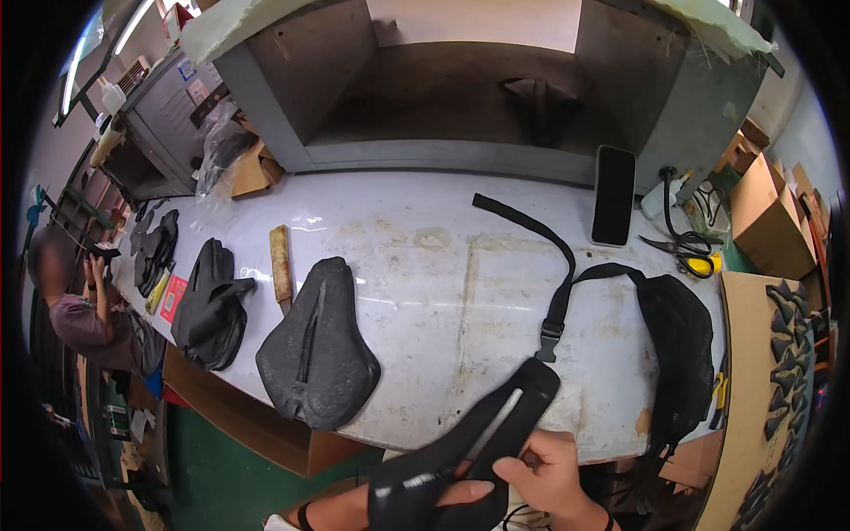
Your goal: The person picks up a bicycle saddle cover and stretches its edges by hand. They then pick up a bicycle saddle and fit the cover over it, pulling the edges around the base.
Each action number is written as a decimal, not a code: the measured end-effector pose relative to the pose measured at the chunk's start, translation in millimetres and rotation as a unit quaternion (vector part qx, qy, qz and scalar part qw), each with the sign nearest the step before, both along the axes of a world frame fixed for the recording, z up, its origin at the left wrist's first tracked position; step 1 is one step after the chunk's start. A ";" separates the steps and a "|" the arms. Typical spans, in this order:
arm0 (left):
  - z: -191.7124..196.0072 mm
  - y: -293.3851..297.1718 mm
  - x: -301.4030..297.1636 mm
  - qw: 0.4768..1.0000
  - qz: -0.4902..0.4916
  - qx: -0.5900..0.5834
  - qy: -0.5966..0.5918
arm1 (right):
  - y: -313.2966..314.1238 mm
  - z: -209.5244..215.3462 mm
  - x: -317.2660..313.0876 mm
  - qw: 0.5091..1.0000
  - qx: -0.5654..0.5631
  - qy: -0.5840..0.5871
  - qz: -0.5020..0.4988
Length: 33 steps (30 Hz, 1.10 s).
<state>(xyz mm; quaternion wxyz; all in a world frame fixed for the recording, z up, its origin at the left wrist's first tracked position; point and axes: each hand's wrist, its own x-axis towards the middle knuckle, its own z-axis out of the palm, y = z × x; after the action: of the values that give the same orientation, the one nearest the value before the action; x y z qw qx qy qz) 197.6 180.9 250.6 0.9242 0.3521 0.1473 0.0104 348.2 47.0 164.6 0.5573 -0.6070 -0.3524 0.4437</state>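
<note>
A black bicycle saddle cover (513, 416) with a long central slot is held over the table's near edge, its narrow nose pointing away from me. My left hand (465, 493) grips its wide rear part from beneath; the thumb shows and the other fingers are hidden. On the right side, my right hand (553, 469) is closed on the saddle cover's edge, thumb on top and fingers curled below. Left of these lies a grey-black saddle form (320, 354) with a slit down its middle. Farther left is a pile of black saddle covers (212, 310).
A wooden-handled tool (281, 264) lies behind the saddle form. To the right are a black waist bag (677, 345) with its buckled strap, a phone (613, 195) and scissors (686, 252). A metal cabinet (443, 157) stands behind. Another person (84, 319) is at far left.
</note>
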 end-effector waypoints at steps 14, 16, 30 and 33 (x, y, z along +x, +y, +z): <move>-20.3 -19.4 1.1 0.996 0.059 0.036 0.056 | 1.5 7.4 -15.1 0.931 0.056 0.352 0.082; -27.5 -15.1 12.7 0.997 0.050 0.034 0.055 | 8.3 -4.6 -14.7 0.911 0.202 0.330 0.141; -63.4 9.7 -21.5 0.934 0.191 0.295 0.064 | -3.0 -8.7 -25.8 0.980 0.086 0.175 0.038; -44.3 1.0 -9.5 0.902 0.200 0.336 0.184 | -5.8 5.4 -22.3 0.997 0.068 -0.039 0.015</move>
<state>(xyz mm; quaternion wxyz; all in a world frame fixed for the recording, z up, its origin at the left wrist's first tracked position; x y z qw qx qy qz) 188.1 181.9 206.3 0.6855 0.6009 0.3701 0.1788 326.0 41.2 170.1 0.5760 -0.5796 -0.4123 0.4028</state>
